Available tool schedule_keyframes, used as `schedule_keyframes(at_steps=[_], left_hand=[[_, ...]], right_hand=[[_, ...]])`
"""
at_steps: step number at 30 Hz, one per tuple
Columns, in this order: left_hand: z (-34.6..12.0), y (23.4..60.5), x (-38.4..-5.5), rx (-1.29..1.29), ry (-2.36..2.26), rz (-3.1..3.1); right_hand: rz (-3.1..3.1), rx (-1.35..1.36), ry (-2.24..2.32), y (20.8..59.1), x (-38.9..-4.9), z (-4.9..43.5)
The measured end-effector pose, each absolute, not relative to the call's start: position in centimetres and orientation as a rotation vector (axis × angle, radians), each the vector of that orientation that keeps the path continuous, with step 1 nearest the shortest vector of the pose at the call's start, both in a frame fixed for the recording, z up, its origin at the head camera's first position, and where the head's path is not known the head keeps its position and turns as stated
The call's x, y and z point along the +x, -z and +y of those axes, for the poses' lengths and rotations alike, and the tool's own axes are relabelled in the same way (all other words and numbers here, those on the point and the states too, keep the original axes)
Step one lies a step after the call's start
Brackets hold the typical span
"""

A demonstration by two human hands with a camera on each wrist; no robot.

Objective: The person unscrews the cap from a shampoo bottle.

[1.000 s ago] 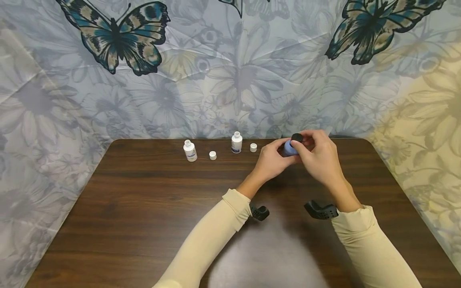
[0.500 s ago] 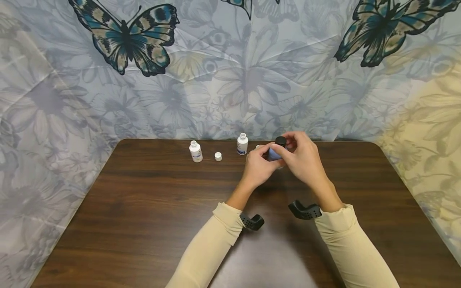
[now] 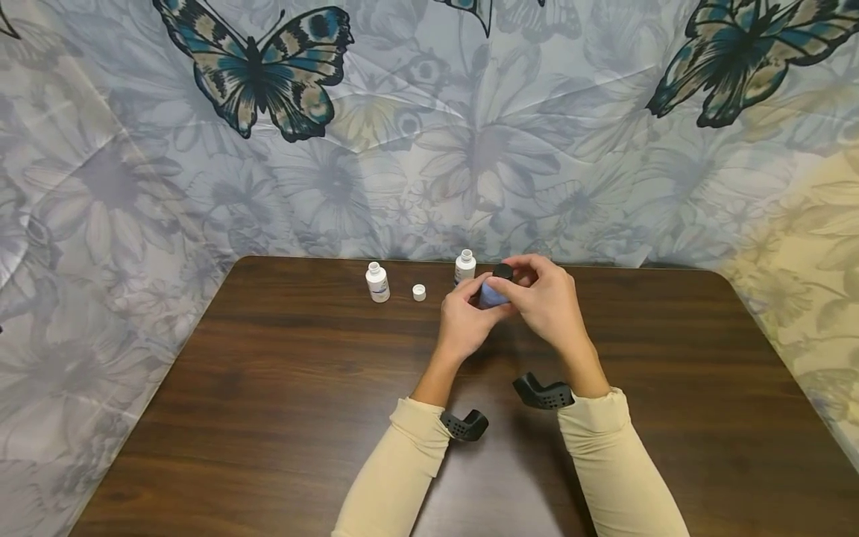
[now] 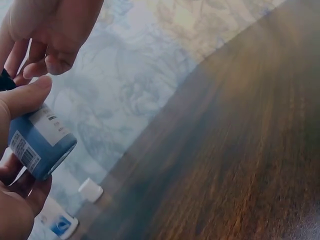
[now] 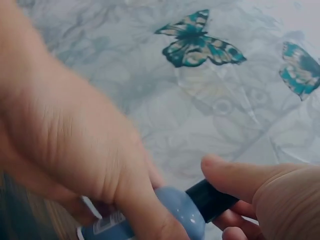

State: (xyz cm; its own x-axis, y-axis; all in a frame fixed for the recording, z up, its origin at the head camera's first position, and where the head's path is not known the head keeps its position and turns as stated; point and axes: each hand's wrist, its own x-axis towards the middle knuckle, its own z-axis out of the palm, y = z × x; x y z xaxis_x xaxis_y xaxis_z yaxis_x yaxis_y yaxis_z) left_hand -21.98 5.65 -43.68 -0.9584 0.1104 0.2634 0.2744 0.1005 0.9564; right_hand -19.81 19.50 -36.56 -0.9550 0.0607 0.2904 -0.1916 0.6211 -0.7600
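Observation:
My left hand (image 3: 464, 322) grips a small blue bottle (image 4: 42, 142) with a white label and barcode, and its thumb lies along the bottle's side. My right hand (image 3: 546, 302) pinches the bottle's black cap (image 5: 210, 200) between thumb and fingers. The cap sits on the bottle's neck. In the left wrist view the bottle is tilted, held off the table, its base toward the table. Just beyond my left hand stands an uncapped white bottle (image 3: 464, 266), its lower part hidden in the head view.
Another uncapped white bottle (image 3: 378, 283) stands to the left on the dark wooden table (image 3: 282, 388), with a white cap (image 3: 419, 292) beside it. A second white cap (image 4: 91, 190) shows in the left wrist view. A butterfly-patterned cloth (image 3: 376, 171) hangs behind the table.
Both hands have moved left with the blue bottle, now in front of the right-hand white bottle and hiding its cap in the head view. The head view has shifted slightly. Both grips persist.

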Motion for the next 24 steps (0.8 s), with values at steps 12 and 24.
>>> schedule_keyframes(at_steps=[12,24], left_hand=[[5.7,46.6,-22.0,-0.394,1.922,-2.149],[5.1,46.5,-22.1,-0.490,1.940,-2.119]], right_hand=[[-2.550,0.047,-1.296,37.8,-19.9,18.5],[-2.522,0.082,-1.279,38.1,-19.7,18.3]])
